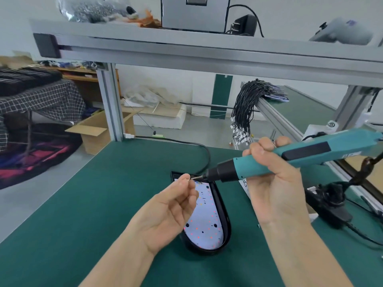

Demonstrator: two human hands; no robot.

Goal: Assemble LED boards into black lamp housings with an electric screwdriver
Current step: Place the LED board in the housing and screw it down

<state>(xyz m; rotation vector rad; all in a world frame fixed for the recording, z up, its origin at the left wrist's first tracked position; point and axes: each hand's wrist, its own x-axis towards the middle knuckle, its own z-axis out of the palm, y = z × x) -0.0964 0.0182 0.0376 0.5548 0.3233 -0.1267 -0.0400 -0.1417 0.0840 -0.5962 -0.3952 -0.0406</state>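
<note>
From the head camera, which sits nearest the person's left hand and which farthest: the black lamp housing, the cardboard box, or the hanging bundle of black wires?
1. Black lamp housing holding the white LED board, directly beneath the left hand.
2. Hanging bundle of black wires, beyond the bench, up and right.
3. Open brown cardboard box, on the floor past the bench's far-left edge; ranking against the wires is uncertain.

Hands (172, 206) (275, 183) meet screwdriver (290, 157) tip above housing (224, 230).

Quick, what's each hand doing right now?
Left hand: fingers pinched on a tiny screw at the screwdriver's tip.
Right hand: closed around the teal electric screwdriver.
</note>
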